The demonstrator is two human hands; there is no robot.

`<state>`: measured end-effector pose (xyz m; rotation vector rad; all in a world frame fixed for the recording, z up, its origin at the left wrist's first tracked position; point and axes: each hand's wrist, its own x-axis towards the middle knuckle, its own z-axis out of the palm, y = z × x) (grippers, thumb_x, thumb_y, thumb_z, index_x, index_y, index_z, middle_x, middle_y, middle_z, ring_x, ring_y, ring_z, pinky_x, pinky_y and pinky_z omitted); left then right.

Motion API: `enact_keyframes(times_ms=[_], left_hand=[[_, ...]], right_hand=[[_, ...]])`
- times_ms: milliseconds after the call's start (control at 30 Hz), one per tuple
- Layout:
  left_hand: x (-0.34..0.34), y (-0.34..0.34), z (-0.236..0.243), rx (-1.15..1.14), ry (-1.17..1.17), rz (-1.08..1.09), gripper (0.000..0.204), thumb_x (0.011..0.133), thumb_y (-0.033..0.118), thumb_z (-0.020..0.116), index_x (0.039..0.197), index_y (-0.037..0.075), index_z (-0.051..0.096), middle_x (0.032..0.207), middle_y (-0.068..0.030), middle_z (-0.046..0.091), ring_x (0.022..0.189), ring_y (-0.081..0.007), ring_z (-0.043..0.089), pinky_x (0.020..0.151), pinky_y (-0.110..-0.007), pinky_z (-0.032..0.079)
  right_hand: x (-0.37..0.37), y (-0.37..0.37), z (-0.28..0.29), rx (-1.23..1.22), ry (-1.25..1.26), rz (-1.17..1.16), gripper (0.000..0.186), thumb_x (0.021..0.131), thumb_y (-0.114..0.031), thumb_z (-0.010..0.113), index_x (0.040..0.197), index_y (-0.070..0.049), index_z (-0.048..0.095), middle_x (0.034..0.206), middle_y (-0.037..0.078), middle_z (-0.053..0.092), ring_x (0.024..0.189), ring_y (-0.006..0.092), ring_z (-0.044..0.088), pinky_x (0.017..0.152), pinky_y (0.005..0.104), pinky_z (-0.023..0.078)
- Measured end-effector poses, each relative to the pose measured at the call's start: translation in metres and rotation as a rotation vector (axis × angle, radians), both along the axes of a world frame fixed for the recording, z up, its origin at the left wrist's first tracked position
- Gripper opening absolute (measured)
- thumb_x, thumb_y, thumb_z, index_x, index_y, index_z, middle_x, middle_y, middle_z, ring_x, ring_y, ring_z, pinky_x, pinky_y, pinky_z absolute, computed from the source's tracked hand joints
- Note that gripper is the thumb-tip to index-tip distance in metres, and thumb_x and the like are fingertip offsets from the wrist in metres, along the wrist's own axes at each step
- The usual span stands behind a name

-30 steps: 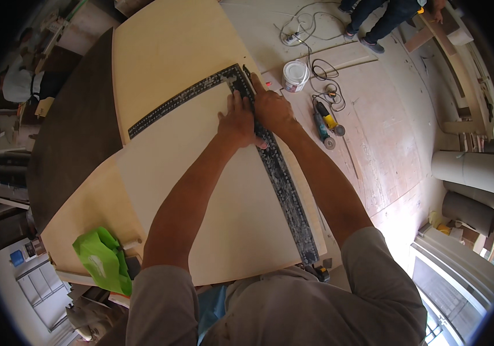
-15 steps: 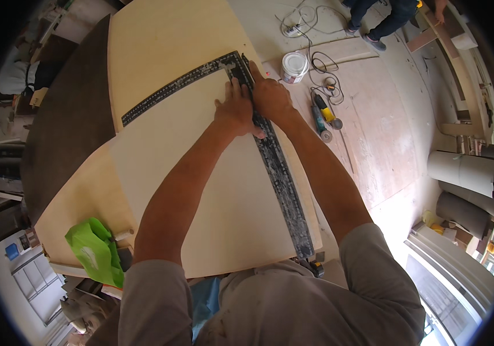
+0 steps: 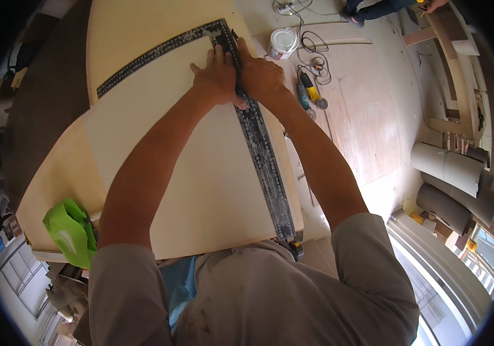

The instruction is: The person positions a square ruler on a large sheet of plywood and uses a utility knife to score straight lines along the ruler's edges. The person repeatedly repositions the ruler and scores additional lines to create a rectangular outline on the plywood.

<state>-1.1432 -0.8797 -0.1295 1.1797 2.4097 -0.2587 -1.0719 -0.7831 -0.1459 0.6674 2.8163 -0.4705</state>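
A large black framing square (image 3: 264, 164), scuffed and with pale markings, lies over a white sheet (image 3: 201, 179) on a light plywood board (image 3: 134, 26). Its corner is at the far end; the long arm runs back toward my body. My left hand (image 3: 217, 78) presses down just below that corner, fingers spread over the square and the sheet. Against the square's outer right edge is my right hand (image 3: 263, 75), its index finger stretched forward and its other fingers curled. A small dark tip shows beside that index finger; the rest of it is hidden in the hand.
A bright green bag (image 3: 69, 232) lies at the board's near left. On the floor to the right are a white bucket (image 3: 283, 41), angle grinders (image 3: 309, 87) with cords, and rolls of sheet material (image 3: 446, 167). Another person's legs (image 3: 382, 10) show at the far right.
The whole view has shifted, so the board and floor things appear higher and further left. Both hands keep about the same place near the square's corner.
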Motion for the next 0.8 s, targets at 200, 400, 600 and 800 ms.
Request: enact_keyframes(times_ms=[200,400,600,800], left_hand=[[0.0,-0.004,-0.006,-0.002,0.065,-0.021,0.133,0.055,0.059,0.088,0.152,-0.002,0.02,0.161,-0.0233,0.013,0.148,-0.0367,0.019,0.107,-0.071,0.029],[0.0,-0.001,-0.009,-0.019,0.095,-0.059,0.132,0.056,0.06,0.087,0.151,-0.002,0.021,0.16,-0.0226,0.015,0.148,-0.0367,0.019,0.108,-0.071,0.028],[-0.001,-0.001,-0.011,-0.047,0.109,-0.036,0.133,0.055,0.061,0.087,0.152,0.001,0.02,0.161,-0.0194,0.014,0.15,-0.0324,0.016,0.109,-0.07,0.027],[-0.003,0.002,-0.009,-0.042,0.085,-0.034,0.132,0.056,0.059,0.088,0.152,0.0,0.02,0.161,-0.0211,0.013,0.149,-0.0335,0.016,0.109,-0.07,0.027]], right_hand=[[0.037,-0.015,0.008,-0.023,-0.033,0.025,0.081,0.09,-0.023,0.06,0.156,-0.013,0.014,0.099,0.022,0.07,0.09,0.035,0.071,0.077,0.0452,0.057],[0.083,-0.032,0.007,-0.024,-0.054,0.003,0.08,0.089,-0.017,0.055,0.157,-0.013,0.012,0.091,0.022,0.07,0.081,0.0351,0.072,0.073,0.0467,0.057],[0.126,-0.052,0.013,-0.02,-0.142,-0.008,0.081,0.087,-0.011,0.052,0.157,-0.014,0.013,0.082,0.02,0.069,0.072,0.0339,0.071,0.064,0.0463,0.057],[0.162,-0.063,0.011,-0.102,-0.077,-0.044,0.072,0.093,-0.015,0.048,0.157,-0.014,0.015,0.083,0.022,0.067,0.07,0.0347,0.07,0.063,0.0471,0.057]])
